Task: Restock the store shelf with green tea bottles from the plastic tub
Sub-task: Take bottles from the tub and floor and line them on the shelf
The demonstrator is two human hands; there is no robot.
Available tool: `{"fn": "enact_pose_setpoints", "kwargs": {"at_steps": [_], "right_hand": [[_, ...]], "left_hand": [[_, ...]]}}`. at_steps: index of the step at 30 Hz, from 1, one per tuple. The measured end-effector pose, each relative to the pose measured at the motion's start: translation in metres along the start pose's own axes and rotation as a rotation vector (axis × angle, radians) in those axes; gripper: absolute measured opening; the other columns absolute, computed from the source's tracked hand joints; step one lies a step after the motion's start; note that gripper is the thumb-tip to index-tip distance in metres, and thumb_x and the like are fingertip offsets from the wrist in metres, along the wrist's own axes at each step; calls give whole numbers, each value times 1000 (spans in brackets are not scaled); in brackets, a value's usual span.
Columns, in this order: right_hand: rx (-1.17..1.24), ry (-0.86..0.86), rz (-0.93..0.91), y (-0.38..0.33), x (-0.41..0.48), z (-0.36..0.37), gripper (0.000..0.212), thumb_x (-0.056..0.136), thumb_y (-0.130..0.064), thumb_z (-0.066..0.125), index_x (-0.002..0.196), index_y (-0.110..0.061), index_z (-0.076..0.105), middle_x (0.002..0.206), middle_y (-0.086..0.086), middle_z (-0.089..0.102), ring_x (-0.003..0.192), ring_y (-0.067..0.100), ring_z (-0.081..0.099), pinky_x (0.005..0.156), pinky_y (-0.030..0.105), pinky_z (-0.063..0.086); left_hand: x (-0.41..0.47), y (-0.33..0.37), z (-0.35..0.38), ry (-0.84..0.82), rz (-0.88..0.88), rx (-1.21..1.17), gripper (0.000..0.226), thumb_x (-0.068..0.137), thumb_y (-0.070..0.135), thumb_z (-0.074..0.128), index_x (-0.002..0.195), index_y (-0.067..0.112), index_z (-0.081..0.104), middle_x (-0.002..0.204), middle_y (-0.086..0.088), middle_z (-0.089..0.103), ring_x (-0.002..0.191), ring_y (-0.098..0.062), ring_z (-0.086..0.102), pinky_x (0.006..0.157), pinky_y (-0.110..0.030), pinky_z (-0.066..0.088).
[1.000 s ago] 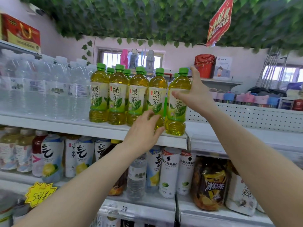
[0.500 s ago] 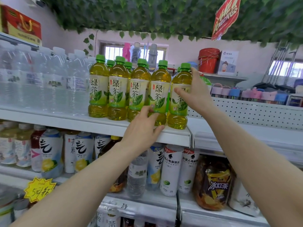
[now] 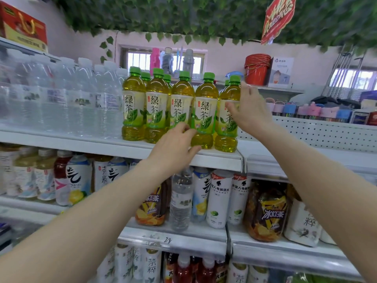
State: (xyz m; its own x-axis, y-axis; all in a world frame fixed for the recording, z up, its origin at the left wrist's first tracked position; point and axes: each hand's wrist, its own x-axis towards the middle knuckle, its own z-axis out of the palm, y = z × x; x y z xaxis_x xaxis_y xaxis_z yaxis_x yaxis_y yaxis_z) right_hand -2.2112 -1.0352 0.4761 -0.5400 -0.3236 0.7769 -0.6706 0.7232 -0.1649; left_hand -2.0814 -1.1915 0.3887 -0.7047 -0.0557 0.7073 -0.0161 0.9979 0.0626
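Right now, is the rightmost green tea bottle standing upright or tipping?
Upright. The rightmost green tea bottle stands flat on the shelf, cap level with its neighbours; the right hand looks open beside it.

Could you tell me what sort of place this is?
Most likely a small grocery or convenience store: tiered white shelves packed with rows of green tea bottles and water bottles, plus a red hanging promotional sign.

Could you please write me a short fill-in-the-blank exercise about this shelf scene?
1. The tea bottles have ____ caps.
2. To their left stand clear ____ bottles.
3. The front row holds ____ tea bottles.
4. The right hand is beside the ____ tea bottle of that row.

Missing words: green; water; five; rightmost
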Motion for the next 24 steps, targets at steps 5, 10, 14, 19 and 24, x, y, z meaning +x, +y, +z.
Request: {"fn": "enact_pose_setpoints", "kwargs": {"at_steps": [5,10,14,19,24], "right_hand": [[-136,9,-156,-42,-48,-13,67,99,-40,48,154,-11,21,152,13,34,136,33,38,103,48,40],[-233,-74,-298,-101,-109,-8,66,100,-43,47,152,-12,24,150,13,37,137,33,35,105,46,39],[-256,-111,-398,-143,-162,11,65,97,-39,54,148,-5,34,140,20,47,128,39,44,98,50,46],[-207,-180,-467,-198,-235,52,61,94,-38,53,142,-1,43,132,24,53,121,43,50,95,54,48],[-113,-318,-550,-256,-322,105,60,95,-42,42,138,-1,46,127,24,54,117,43,51,90,53,49]], "left_hand": [[-33,-29,-35,32,62,45,52,96,43,52,142,18,47,139,-5,46,122,-23,49,93,-38,49],[-86,-71,-66,19,73,111,49,95,43,54,138,20,50,135,-4,49,121,-24,49,86,-40,48],[-140,-111,-87,14,83,135,48,92,42,55,132,15,56,129,-8,54,114,-31,53,85,-45,51],[-226,-170,-102,-28,89,168,57,88,48,42,126,9,60,121,-17,57,105,-40,56,84,-51,52],[-327,-225,-100,-128,-5,191,58,87,49,40,126,10,58,122,-18,57,107,-40,55,82,-47,47]]}}
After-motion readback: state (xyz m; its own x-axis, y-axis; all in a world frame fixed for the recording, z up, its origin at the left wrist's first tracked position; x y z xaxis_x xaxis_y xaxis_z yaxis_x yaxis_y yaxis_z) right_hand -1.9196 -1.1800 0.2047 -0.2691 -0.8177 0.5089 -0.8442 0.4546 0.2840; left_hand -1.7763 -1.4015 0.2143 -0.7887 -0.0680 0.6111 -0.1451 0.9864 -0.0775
